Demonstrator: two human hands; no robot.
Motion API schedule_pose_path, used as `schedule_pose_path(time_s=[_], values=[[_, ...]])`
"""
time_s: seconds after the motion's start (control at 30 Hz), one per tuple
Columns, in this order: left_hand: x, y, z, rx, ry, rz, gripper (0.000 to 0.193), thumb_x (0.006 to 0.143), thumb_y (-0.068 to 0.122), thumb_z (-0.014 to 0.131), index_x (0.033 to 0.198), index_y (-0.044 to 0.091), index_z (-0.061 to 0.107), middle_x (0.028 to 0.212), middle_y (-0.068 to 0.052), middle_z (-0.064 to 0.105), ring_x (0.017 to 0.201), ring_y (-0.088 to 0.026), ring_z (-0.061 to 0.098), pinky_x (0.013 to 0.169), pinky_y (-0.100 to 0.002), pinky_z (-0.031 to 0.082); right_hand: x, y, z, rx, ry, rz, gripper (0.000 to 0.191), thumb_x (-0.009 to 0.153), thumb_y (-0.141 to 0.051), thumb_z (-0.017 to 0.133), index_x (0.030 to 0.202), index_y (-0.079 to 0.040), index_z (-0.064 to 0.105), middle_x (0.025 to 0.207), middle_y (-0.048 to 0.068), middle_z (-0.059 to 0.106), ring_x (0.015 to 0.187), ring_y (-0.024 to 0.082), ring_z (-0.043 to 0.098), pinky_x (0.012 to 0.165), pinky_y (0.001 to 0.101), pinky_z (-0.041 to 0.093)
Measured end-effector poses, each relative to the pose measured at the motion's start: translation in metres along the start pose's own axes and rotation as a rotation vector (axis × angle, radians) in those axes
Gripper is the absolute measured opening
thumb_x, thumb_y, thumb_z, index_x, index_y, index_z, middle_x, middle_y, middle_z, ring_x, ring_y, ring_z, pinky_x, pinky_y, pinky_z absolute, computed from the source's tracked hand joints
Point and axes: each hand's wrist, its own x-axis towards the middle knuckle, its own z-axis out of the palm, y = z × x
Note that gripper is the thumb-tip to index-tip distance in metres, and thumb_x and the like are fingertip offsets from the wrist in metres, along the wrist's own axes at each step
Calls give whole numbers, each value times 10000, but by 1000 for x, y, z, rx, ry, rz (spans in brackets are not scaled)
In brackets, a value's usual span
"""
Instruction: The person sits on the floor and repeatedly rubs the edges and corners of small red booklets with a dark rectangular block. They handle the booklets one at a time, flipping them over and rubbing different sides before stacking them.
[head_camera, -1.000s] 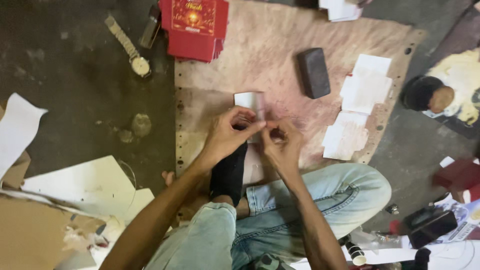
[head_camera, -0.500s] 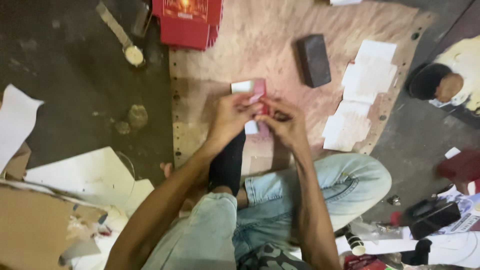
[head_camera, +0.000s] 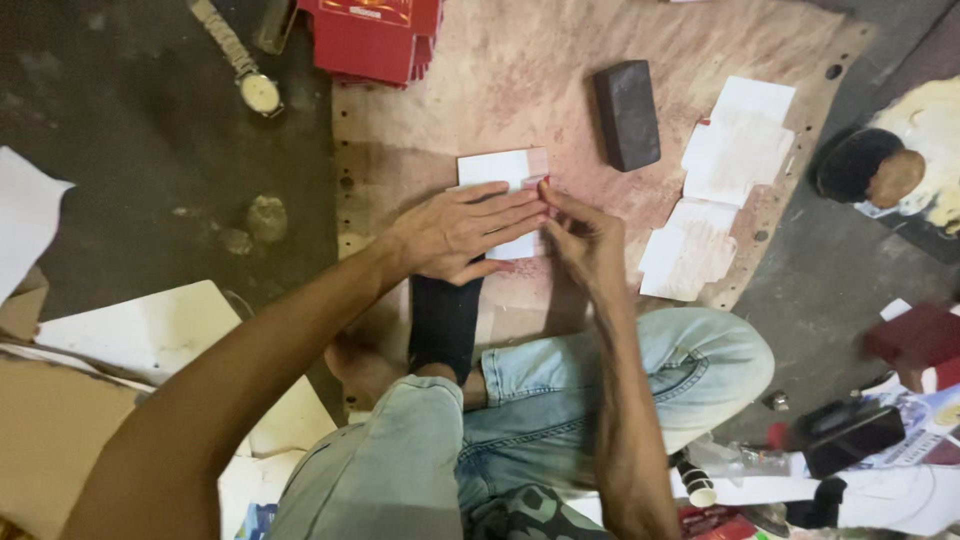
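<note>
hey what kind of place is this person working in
Probably a small floor-level workshop for making paper boxes or packets. The person sits on a worn board, pressing a white card flat, beside a stack of red boxes, cut white paper pieces and cardboard scraps.

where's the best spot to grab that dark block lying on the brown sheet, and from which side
Probably across its two long sides, near the middle, coming straight down from above. The dark block lies flat on the brown sheet, slightly angled, with bare sheet along both long sides and nothing touching it. The right hand is nearer; the left hand lies flat on the white card.
</note>
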Motion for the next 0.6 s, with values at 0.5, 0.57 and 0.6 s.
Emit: schedule_pose_path(time_s=[0.5,0.57,0.6], values=[[3,1,4,56,-5,-37,668,981,392,557,1535,29,469,1620,-135,410,1516,-231,328,1259,-420,219,14,-92,-7,595,607,-729,289,946,-164,737,1164,8,657,1012,80,662,812,127,603,722,276,507],[5,1,2,61,-46,-20,697,942,383,562,1522,9,472,1617,-144,394,1515,-235,312,1256,-413,202,-18,-92,-8,602,734,-900,270,957,-170,728,1146,7,654,994,77,656,799,128,596,718,279,505],[5,1,3,54,-57,-31,698,931,383,564,1509,2,478,1620,-144,386,1516,-234,304,1257,-410,196,-17,-87,7,557,771,-901,261,962,-174,723,1137,7,653,985,76,653,792,129,592,716,281,504]])
